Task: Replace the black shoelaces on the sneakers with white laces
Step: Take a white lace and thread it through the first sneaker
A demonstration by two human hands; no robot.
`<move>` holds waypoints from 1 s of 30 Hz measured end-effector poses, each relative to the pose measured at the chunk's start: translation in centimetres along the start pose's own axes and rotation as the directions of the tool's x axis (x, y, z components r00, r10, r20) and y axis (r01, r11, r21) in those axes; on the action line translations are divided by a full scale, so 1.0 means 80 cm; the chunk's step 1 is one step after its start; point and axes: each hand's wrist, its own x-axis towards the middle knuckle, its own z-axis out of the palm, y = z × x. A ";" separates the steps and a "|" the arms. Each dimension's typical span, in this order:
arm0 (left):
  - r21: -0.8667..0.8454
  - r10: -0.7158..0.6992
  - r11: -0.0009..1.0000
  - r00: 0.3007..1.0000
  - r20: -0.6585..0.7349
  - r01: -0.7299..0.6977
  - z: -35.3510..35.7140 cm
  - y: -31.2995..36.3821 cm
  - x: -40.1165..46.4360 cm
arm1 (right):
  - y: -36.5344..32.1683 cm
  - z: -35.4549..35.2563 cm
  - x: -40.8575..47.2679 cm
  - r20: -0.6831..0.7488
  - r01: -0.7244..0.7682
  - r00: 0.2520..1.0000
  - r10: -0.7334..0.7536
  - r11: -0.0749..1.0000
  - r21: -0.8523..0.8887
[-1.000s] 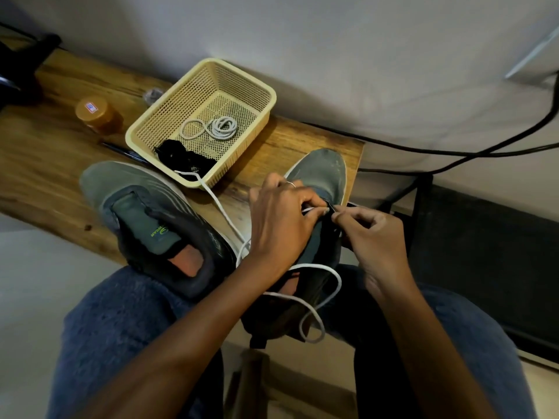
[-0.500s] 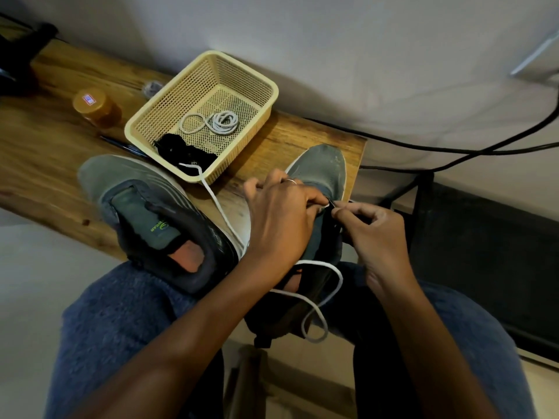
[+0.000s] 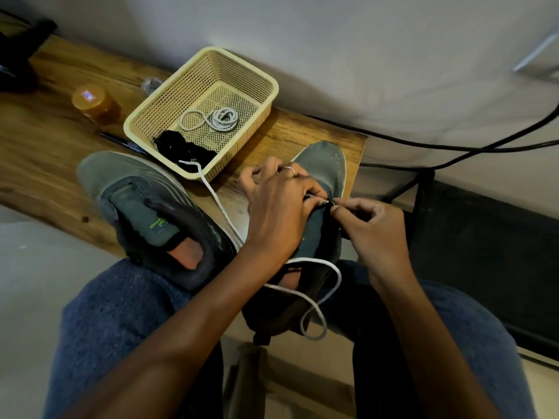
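Little has moved: both hands remain at the right sneaker [image 3: 322, 176], five o'clock of the basket [image 3: 169, 113]. Left hand [image 3: 278, 213] and right hand [image 3: 372, 234] pinch the white lace [image 3: 320, 294] tip.

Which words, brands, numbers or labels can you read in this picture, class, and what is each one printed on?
"...WEAR", in green beside a green logo, on the tongue of the left sneaker; the letters before it are too blurred to read.
Small label on the lid of the orange jar: too small to read.
Marking on the left sneaker's collar: too dark to read.
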 end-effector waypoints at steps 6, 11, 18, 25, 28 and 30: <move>-0.031 -0.037 0.999 0.999 0.032 0.038 0.005 -0.002 0.002 | 0.001 0.001 0.000 0.001 -0.036 0.999 0.036 0.999 0.036; -0.030 -0.040 0.999 0.999 0.000 0.040 0.010 -0.001 -0.002 | 0.001 0.002 -0.001 0.014 -0.083 0.997 0.082 0.993 0.084; -0.050 -0.069 0.996 0.997 -0.015 0.069 0.006 -0.003 0.001 | -0.005 0.004 -0.001 0.024 -0.159 0.987 0.158 0.956 0.248; -0.070 -0.045 0.996 0.999 0.014 0.046 0.004 -0.004 0.003 | 0.001 0.011 0.004 0.038 -0.078 0.997 0.073 0.983 0.167; -0.074 -0.037 0.996 0.999 0.025 0.039 0.003 -0.006 0.003 | 0.001 0.011 0.006 0.031 -0.051 0.998 0.047 0.985 0.165; -0.071 -0.038 0.997 0.999 0.039 0.040 0.002 -0.007 0.005 | -0.002 0.005 0.009 -0.021 -0.066 0.997 0.074 0.965 0.255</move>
